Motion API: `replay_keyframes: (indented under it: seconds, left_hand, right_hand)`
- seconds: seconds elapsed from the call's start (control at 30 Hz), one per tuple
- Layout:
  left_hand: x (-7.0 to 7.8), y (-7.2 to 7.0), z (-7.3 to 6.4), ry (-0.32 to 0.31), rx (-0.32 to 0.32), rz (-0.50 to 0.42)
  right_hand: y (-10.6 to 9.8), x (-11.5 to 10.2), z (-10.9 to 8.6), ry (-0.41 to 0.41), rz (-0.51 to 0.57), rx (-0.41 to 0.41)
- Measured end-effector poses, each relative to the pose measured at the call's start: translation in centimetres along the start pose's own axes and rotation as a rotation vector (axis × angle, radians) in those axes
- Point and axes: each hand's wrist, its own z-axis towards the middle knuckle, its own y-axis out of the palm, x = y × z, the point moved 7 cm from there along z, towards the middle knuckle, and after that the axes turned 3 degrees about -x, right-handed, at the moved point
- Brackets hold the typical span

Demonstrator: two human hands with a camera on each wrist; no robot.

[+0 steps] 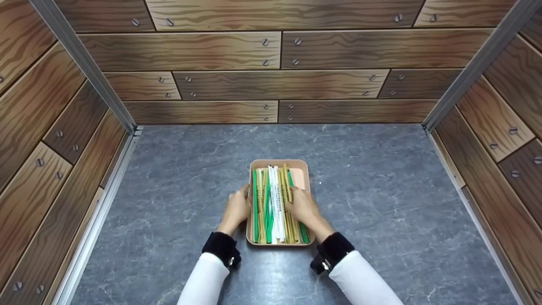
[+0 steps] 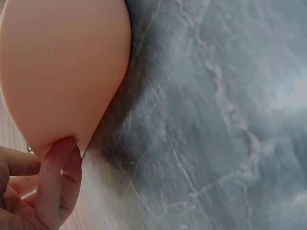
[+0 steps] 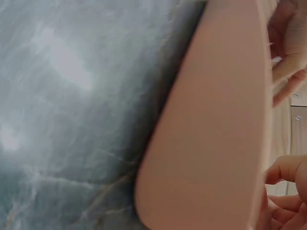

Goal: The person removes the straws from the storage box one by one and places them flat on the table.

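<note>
A light tan tray (image 1: 300, 176) holds several long, thin wrapped sticks (image 1: 277, 199) in green, gold and white, laid lengthwise side by side. My left hand (image 1: 238, 207) is at the tray's left rim. In the left wrist view its fingers (image 2: 56, 165) press the outer wall near a corner, with the thumb at the rim. My right hand (image 1: 305, 208) reaches over the right wall, fingers curled down at the gold sticks. The right wrist view shows this hand (image 3: 287, 196) behind the rim; I cannot tell whether it pinches a stick.
The tray stands on a grey marbled surface (image 1: 182, 178). Wood-patterned panels (image 1: 228, 84) rise at the back and both sides, with metal rails (image 1: 91, 63) along the corners. Black bands (image 1: 220, 248) circle both wrists below white sleeves.
</note>
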Motion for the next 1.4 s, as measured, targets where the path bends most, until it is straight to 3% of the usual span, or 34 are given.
replay_keyframes:
  seconds: [0.23, 0.37, 0.5, 0.67, 1.23, 1.4]
  left_hand:
    - [-0.3, 0.0, 0.0, 0.013, 0.01, 0.003]
    - [-0.4, 0.0, 0.0, 0.026, 0.016, -0.028]
    - [-0.8, -0.1, 0.2, 0.021, 0.011, -0.098]
    - [-1.4, 0.0, 0.1, -0.021, -0.027, -0.186]
    - [-2.0, 0.8, 0.3, -0.085, -0.152, -0.388]
    - [-2.1, 0.6, 0.3, -0.101, -0.141, -0.393]
  right_hand:
    - [-3.2, 0.3, -0.8, -0.018, 0.15, 0.079]
    - [-5.3, 1.5, -1.3, -0.034, 0.185, 0.114]
    - [-7.2, 3.4, -1.6, -0.056, 0.129, 0.16]
    - [-8.7, 6.7, -1.9, -0.017, 0.07, 0.178]
    - [-12.1, 16.2, -1.8, 0.274, -0.108, 0.052]
    - [-12.7, 17.7, -1.9, 0.298, -0.217, 0.066]
